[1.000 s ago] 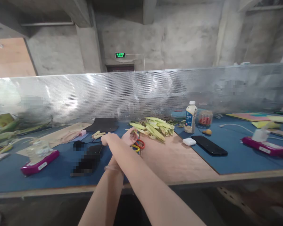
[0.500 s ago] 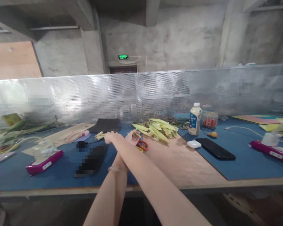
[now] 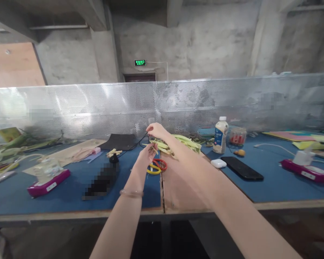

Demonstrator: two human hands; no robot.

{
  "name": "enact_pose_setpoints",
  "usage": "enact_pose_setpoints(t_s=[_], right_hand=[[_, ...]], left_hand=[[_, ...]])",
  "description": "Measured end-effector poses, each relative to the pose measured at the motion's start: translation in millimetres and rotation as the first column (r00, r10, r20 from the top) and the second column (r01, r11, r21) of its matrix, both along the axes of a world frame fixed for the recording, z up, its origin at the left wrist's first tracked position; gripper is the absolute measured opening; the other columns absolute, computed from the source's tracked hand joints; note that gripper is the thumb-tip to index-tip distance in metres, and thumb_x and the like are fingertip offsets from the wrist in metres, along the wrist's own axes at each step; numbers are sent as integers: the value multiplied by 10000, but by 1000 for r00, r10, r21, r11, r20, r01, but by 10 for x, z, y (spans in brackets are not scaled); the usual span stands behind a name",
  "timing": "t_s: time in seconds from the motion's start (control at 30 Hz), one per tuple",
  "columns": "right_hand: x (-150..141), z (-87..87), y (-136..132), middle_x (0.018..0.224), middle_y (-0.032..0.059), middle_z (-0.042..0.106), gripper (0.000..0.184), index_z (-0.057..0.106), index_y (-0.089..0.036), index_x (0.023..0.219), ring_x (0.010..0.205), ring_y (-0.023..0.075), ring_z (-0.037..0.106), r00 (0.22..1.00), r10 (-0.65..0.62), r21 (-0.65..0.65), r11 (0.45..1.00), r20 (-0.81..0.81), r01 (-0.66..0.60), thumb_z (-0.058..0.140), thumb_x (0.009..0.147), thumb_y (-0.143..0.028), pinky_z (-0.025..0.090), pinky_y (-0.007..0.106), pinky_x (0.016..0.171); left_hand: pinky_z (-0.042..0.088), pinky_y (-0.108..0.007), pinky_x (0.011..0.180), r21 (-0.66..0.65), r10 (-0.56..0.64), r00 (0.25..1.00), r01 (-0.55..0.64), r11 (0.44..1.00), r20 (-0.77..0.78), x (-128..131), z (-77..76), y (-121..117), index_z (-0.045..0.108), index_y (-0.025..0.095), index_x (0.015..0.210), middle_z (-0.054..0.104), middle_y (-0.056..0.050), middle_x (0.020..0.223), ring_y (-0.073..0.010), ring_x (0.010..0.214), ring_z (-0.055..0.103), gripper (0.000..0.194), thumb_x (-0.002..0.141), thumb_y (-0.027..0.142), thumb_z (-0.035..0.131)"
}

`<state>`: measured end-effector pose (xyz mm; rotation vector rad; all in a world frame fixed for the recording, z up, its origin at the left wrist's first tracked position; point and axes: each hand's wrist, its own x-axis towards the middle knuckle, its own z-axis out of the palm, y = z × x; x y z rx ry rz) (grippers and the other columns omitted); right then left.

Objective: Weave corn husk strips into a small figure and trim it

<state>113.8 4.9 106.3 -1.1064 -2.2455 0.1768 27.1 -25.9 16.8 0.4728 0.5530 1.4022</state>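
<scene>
My left hand (image 3: 149, 152) is closed on thin pale-green leaf strips (image 3: 154, 148), whose ends stick out between the fingers. Above and just right of it, my right hand (image 3: 157, 129) pinches a thin black cord (image 3: 143, 138). The cord hangs in a loop and runs left toward a small black piece (image 3: 113, 158) on the blue mat. Behind my hands lies a heap of pale-green corn husks (image 3: 187, 142), partly covered by my right forearm. Looped red and yellow handles (image 3: 157, 167), apparently of scissors, lie just below my left hand.
Short cut husk pieces (image 3: 113, 153) lie beside a black sheet (image 3: 119, 141). Rightward are a bottle (image 3: 220, 136), a jar (image 3: 237, 136), a white case (image 3: 218, 163) and a black phone (image 3: 242, 168). Purple power strips (image 3: 49, 182) stand at both sides. A perforated metal screen (image 3: 110, 108) closes the back.
My right hand has swung from the cut husk pieces on the left to above my left hand, uncrossing my arms. The cord is drawn rightward, and the small black piece has shifted right.
</scene>
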Motion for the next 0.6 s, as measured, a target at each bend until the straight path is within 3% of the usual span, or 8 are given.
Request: enact_pose_setpoints(t_s=[0.23, 0.4, 0.6], right_hand=[[294, 162, -41, 925, 46, 601, 183, 585, -104, 943, 858, 147, 580, 997, 22, 68, 998, -68, -17, 533, 863, -260, 486, 348, 779], [374, 177, -58, 894, 37, 614, 164, 598, -104, 904, 846, 142, 588, 994, 49, 104, 994, -95, -39, 551, 851, -252, 476, 354, 800], [671, 216, 42, 962, 52, 594, 166, 590, -107, 927, 932, 168, 559, 947, -117, 149, 974, -301, 168, 548, 851, -248, 449, 391, 847]], left_hand=[[523, -326, 677, 128, 169, 975, -188, 974, 142, -222, 73, -95, 546, 141, 1067, 591, -65, 1019, -156, 809, 599, 234, 868, 260, 512], [522, -320, 675, 121, 306, 921, -341, 932, 240, -409, 55, -68, 546, 149, 1068, 590, -66, 1023, -152, 805, 597, 229, 874, 262, 501], [524, -319, 662, 69, 437, 840, -481, 874, 323, -543, 51, 0, 540, 139, 1073, 590, -65, 1011, -153, 796, 598, 241, 870, 265, 508]])
